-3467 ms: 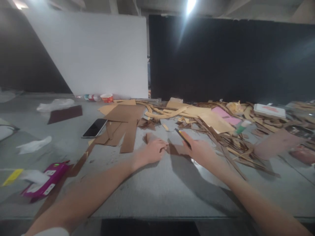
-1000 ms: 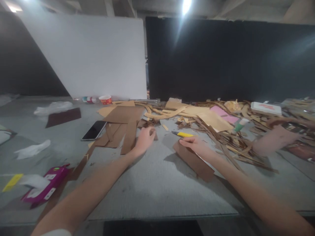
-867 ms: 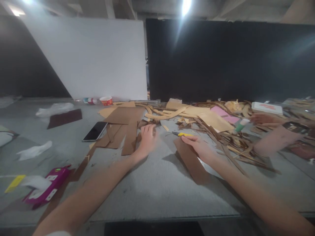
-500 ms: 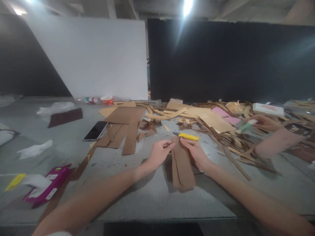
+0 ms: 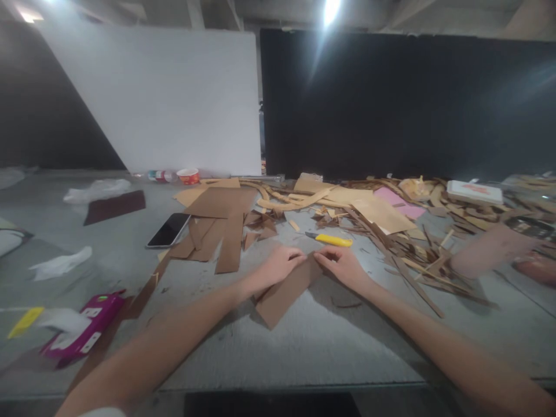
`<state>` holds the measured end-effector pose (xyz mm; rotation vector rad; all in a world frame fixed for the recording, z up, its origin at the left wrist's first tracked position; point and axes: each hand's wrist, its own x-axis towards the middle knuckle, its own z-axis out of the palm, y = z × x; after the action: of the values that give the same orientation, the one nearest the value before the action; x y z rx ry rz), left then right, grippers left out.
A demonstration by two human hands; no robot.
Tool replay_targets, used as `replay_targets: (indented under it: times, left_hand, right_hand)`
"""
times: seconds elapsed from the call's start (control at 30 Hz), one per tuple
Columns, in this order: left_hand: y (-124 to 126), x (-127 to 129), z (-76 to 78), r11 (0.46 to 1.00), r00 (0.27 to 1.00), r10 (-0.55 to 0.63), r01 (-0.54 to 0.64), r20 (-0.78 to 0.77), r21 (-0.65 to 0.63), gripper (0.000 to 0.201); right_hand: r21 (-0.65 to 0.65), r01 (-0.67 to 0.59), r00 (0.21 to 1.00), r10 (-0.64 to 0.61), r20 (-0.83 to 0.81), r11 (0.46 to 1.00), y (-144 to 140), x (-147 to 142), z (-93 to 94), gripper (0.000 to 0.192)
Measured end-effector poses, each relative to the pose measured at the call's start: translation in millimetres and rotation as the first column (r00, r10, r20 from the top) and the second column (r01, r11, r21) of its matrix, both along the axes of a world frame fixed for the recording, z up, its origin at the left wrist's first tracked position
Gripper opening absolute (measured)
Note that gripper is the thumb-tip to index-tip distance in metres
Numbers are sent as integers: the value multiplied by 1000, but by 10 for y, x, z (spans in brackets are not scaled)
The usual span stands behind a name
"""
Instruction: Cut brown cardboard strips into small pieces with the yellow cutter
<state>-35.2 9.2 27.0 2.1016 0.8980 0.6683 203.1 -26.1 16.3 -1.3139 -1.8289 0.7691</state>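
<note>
I have one view only, from the camera on the person's head. It looks forward and slightly down across the grey counter [image 5: 304, 347], near enough that both forearms enter from the bottom edge. It faces a white board [image 5: 174, 98] and a black panel [image 5: 391, 104] at the counter's far side.

Dim room, one glaring ceiling lamp [image 5: 330, 10] flaring downward, soft shadows, smeared, stretched edges.

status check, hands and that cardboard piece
Left hand and right hand both pinching brown cardboard strip. Yellow knife lies just beyond.
</note>
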Motion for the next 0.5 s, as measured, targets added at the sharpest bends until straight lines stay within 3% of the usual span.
replay_targets:
  times: [0.13,0.5]
  left_hand:
    - [-8,2,2,999,999,-20,19,-34,-36,22]
    - [65,-89,47,990,975,-123,109,-186,-86,36]
  right_hand:
    - [-3,17,1000,-17,6,1000,5,5,-25,39]
    - [-39,-23,999,24,32,999,29,50,-50,38]
